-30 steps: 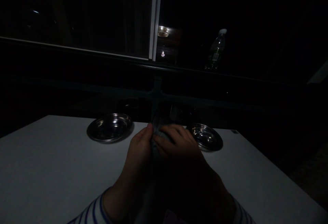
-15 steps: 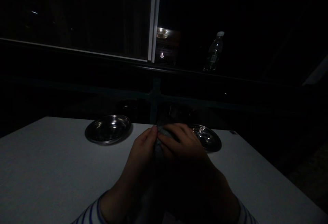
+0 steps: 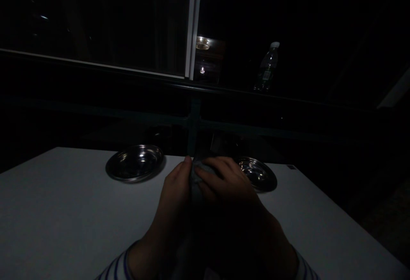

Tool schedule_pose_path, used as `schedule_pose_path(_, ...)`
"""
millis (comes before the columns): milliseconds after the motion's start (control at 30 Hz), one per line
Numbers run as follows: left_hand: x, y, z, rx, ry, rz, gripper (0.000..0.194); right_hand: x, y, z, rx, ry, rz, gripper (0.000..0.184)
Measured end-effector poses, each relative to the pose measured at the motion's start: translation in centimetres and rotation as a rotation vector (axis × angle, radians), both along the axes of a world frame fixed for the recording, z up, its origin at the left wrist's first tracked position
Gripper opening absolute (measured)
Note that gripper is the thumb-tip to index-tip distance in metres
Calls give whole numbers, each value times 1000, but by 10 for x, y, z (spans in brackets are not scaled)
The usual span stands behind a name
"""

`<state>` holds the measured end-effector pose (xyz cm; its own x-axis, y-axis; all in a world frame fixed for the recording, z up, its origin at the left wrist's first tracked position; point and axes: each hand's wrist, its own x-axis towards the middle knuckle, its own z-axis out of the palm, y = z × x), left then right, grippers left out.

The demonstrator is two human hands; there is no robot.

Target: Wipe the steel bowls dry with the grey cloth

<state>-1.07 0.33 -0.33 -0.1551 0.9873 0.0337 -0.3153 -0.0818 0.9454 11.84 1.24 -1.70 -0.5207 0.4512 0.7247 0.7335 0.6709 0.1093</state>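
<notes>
Low over the table, in the middle of the head view, my two hands are close together around a soft, grey, cloth-like piece [image 3: 197, 173]. My left hand [image 3: 174, 188] is closed on its left side, thumb up along the edge. My right hand [image 3: 229, 181] has curled fingers pressed on its top and right side. Deep shadow hides the lower part of the cloth and its full shape. One shallow steel dish [image 3: 134, 166] sits beyond my left hand, and another steel dish [image 3: 260, 175] is partly covered by my right hand.
The white tabletop [image 3: 73, 211] spreads out on both sides of my arms. A small dark label [image 3: 291, 167] is at its far right corner. Behind, a clear bottle with a white cap [image 3: 267, 68] stands on a dark ledge by a window frame [image 3: 193, 28]. The scene is very dim.
My left hand has shifted slightly left, and a little more of the grey cloth shows between the hands. The dishes and bottle stay put.
</notes>
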Motion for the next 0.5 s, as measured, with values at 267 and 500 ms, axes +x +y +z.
schedule_pose_path(267,2,-7,1,70,181,-3,31,13,0,9,-58,192,-231,33)
schedule_pose_path(500,-3,-14,14,81,189,43,26,1,-8,5,18,6,-33,27)
